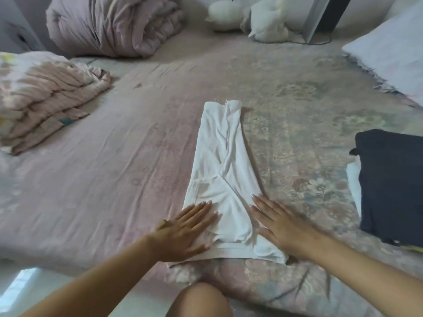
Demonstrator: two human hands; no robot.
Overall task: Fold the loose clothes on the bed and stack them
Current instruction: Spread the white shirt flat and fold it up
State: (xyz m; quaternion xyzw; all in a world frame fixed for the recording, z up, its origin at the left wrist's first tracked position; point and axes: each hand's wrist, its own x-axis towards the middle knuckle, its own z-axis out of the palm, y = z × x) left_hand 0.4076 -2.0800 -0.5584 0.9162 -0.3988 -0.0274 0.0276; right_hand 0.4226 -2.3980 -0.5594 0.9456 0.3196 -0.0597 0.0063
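A white garment [220,161] lies on the bed [114,175], folded lengthwise into a long narrow strip that points away from me. My left hand [185,227] rests flat on its near left corner, fingers straight. My right hand [279,220] lies flat on its near right edge, fingers straight and spread. At the right edge of the bed sits a stack with a dark navy folded garment [393,188] on top and something white [353,181] showing under it.
A folded pink floral quilt [45,97] lies at the left, a rolled pink duvet [114,26] at the back. White stuffed items [249,17] sit at the far side, a pale pillow [393,46] at the right. My knee [199,300] shows at the bed's near edge.
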